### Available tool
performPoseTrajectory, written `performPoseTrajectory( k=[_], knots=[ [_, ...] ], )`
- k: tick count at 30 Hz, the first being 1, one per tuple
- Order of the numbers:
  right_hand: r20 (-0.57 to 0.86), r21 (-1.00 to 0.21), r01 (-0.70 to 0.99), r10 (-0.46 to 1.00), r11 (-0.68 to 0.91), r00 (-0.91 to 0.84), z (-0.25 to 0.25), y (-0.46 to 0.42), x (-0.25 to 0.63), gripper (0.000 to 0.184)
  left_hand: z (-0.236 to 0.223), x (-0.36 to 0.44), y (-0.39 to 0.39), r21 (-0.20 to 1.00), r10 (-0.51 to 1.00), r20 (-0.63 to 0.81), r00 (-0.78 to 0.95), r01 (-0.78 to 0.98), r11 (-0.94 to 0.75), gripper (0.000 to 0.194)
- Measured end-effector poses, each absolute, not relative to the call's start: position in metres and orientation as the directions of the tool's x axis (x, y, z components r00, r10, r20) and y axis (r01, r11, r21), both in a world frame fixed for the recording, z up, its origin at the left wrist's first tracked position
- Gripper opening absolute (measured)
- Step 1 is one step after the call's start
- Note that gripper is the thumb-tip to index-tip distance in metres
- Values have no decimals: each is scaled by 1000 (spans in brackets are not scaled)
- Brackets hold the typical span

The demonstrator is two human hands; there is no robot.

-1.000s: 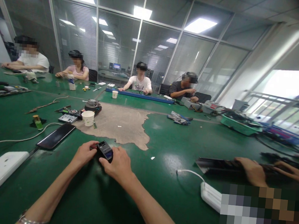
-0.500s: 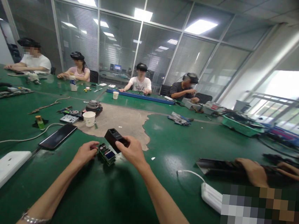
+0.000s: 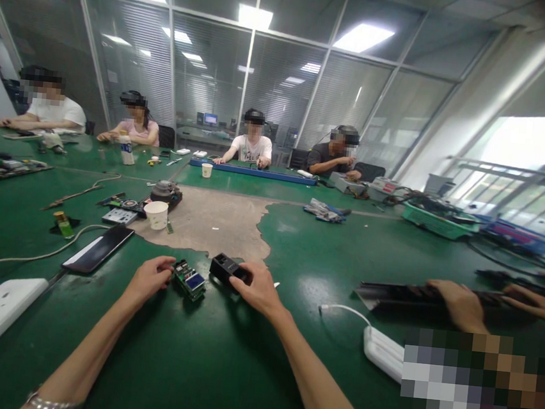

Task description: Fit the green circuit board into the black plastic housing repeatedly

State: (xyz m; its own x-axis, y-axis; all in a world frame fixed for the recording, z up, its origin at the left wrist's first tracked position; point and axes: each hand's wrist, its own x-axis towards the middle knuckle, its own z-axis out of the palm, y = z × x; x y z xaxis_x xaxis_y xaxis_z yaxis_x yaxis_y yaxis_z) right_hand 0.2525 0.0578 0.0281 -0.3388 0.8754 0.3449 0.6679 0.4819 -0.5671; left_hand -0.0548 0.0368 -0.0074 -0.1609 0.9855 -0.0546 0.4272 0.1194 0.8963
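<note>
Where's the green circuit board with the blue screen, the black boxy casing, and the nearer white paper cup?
Green circuit board with blue screen (image 3: 190, 280): head view, on its upper face.
Black boxy casing (image 3: 226, 269): head view, on its visible middle.
Nearer white paper cup (image 3: 156, 219): head view, on its outer wall.

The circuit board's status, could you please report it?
Right hand holding black casing. Left hand by circuit board, contact unclear. Board on table, apart from casing. White cup beyond, apart.
</note>
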Motion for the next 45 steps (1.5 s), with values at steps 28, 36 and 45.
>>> performPoseTrajectory(
  k=[28,36,45],
  knots=[
    [459,-599,571,825,561,-330,63,28,187,28,-1,-50,33,917,981,-59,-185,379,126,52],
    [440,-504,685,839,526,-320,56,22,161,26,7,-46,30,921,971,-44,-235,368,130,46],
    [417,-480,705,843,522,-341,49,15,155,39,9,-44,30,907,968,-30,-248,399,130,42]
  ],
)
